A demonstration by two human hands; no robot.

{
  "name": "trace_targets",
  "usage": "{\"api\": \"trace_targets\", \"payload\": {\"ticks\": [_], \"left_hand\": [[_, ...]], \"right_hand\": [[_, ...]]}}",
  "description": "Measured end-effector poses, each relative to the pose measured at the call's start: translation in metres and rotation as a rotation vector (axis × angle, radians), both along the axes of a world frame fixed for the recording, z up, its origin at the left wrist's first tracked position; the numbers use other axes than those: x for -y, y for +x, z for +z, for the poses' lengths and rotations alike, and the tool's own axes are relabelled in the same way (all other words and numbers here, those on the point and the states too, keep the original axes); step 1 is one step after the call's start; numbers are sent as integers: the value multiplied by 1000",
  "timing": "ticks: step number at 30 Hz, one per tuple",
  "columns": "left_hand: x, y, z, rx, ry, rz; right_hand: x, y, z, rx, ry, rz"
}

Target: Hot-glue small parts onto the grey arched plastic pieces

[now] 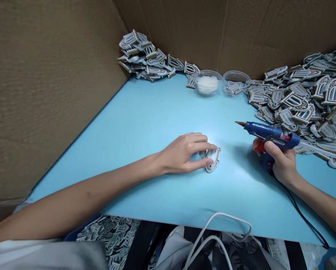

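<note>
On the light blue tabletop (156,195) lies a small white arched piece (212,165) with a brownish edge. My left hand (189,152) has its thumb and a fingertip on this piece, gripping it at its sides. My right hand (280,161) is wrapped round the handle of a blue glue gun (269,133), with a finger at the red trigger. The gun's nozzle points left, above the table and apart from the piece. A glue stick (322,151) sticks out of the gun's back end.
Piles of similar arched pieces lie at the back left (147,56) and right (297,97). Two clear tubs stand at the back, one with white discs (208,84), one with small pieces (235,87). Cardboard walls (58,75) enclose the table. A black cord (300,210) trails right; a white cable (221,214) loops in front.
</note>
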State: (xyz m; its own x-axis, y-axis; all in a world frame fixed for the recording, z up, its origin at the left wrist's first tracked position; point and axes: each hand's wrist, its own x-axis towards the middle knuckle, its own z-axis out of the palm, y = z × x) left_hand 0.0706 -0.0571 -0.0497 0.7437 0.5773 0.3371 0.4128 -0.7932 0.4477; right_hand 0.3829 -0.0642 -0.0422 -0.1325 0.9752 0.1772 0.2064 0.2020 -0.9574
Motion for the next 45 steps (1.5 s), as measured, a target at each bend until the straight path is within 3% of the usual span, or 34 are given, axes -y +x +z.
{"api": "trace_targets", "payload": {"ticks": [6, 10, 13, 22, 32, 45], "left_hand": [[-3, -1, 3, -76, 19, -2], [-4, 0, 2, 11, -63, 46], [-5, 0, 0, 38, -99, 53], [-7, 0, -6, -1, -92, 56], [-9, -2, -8, 3, -115, 51], [-11, -2, -8, 15, -92, 27]], "right_hand": [[0, 11, -1, 149, 0, 166], [2, 11, 3, 316, -32, 352], [5, 4, 4, 428, 28, 414], [8, -8, 2, 544, 99, 396], [8, -8, 2, 613, -34, 380], [7, -9, 6, 575, -39, 380]]}}
